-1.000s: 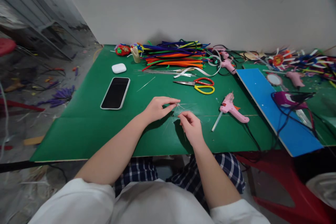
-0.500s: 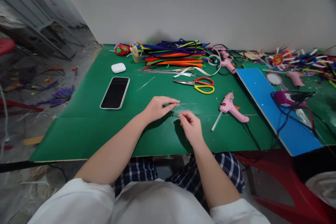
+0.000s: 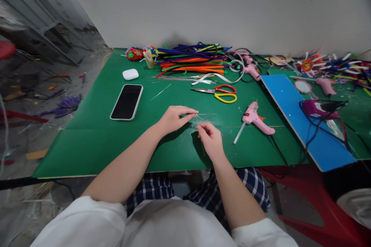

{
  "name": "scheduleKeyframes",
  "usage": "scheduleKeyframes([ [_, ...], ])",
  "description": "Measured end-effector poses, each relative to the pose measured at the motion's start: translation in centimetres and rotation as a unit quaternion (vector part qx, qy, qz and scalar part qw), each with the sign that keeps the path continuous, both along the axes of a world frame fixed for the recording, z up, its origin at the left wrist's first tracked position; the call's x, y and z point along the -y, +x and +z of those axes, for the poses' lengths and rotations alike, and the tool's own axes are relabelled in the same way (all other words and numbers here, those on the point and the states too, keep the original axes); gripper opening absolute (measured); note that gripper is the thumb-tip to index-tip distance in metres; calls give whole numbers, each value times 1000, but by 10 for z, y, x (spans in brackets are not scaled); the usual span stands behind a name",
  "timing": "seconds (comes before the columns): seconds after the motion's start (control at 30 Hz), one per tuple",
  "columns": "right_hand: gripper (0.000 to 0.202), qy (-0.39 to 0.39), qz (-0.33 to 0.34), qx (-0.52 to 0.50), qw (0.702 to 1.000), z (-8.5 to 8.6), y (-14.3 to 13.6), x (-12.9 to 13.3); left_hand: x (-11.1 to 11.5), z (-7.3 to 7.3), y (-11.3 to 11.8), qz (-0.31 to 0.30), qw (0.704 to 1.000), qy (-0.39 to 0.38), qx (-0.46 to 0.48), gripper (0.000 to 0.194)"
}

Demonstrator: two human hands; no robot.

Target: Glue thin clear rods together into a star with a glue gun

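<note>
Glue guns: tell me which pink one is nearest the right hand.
The pink glue gun right of the right hand, with a clear stick poking out; other pink ones lie farther back or past the blue board.

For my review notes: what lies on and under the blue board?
A purple tool and black cables lie over the blue board. Green tabletop shows beside it; whatever is beneath is covered.

Thin silvery wires [image 3: 207,114]: straight, crossing at one point and fanned at several angles. Location: near half of the green table [image 3: 87,142], roughly mid-width. Loose ends extend right and toward the near edge.
</note>
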State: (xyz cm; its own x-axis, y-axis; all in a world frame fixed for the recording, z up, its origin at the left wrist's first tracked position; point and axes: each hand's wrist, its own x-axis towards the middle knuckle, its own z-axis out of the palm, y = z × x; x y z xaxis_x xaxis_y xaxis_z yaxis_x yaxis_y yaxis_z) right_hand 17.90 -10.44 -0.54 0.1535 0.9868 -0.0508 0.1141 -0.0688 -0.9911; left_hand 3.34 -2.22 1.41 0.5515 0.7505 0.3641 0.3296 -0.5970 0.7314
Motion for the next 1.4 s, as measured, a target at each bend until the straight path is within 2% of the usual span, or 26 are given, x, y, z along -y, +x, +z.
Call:
scheduleKeyframes([
  [0.2,17,-23,-3,5,1000,-1,-1,0,0,-1,0,-2,1000,1,2,20],
  [1.4,19,-10,-17,15,1000,-1,-1,0,0,-1,0,-7,1000,-10,10,20],
])
